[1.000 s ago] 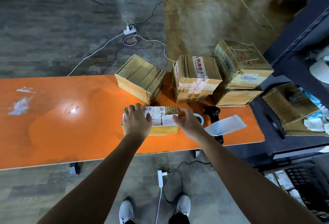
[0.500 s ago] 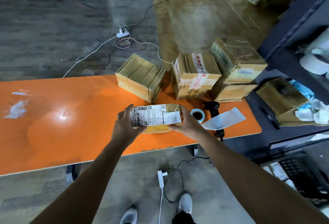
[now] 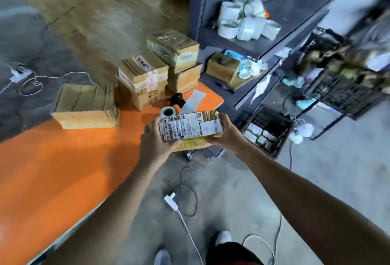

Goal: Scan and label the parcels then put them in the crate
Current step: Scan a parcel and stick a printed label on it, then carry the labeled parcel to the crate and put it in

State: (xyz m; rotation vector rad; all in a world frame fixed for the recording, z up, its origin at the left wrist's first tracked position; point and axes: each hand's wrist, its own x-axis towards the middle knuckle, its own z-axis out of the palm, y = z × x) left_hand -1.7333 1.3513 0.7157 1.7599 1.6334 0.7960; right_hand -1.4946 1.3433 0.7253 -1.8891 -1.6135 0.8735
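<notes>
Two grips on one labelled parcel point(image 3: 190, 126): left grip point(image 3: 156, 140) curled round its left end, right grip point(image 3: 228, 136) round its right end, label facing up. Head view: parcel held in the air over the near edge of the orange desk point(image 3: 63, 170); black crate point(image 3: 272, 148) on the floor to its right. Cardboard boxes point(image 3: 86, 106), scanner point(image 3: 178, 99) and tape roll point(image 3: 167, 112) sit on the desk.

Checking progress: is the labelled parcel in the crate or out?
Out. The left hand and right hand hold the labelled parcel in the air; the crate sits on the floor to its right.
</notes>
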